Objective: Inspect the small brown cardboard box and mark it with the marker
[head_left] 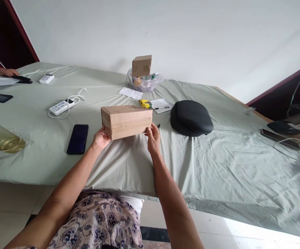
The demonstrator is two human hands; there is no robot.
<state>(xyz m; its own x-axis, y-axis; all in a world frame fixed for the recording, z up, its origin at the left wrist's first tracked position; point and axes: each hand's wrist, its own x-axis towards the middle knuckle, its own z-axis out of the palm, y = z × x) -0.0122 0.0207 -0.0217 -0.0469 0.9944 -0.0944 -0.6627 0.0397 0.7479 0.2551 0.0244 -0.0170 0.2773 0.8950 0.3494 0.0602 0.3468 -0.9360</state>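
A long brown cardboard box (126,125) with a strip of tape along its side is held between my two hands over the near part of the table. My left hand (101,139) grips its left end, with the fingers partly hidden beneath and behind it. At the right end, my right hand (153,137) is closed on the lower corner, thumb against the front side. Just behind the box lie a yellow tape measure (145,103) and a white paper (162,105) with a pen (162,107) on it.
Left of the box are a dark phone (77,139), a white power strip (62,107) with its cable, and a bottle (5,138). A black case (191,118) sits to the right. Farther back, a clear basket (146,84) carries a smaller box (141,65). Another person's hand (10,72) is far left.
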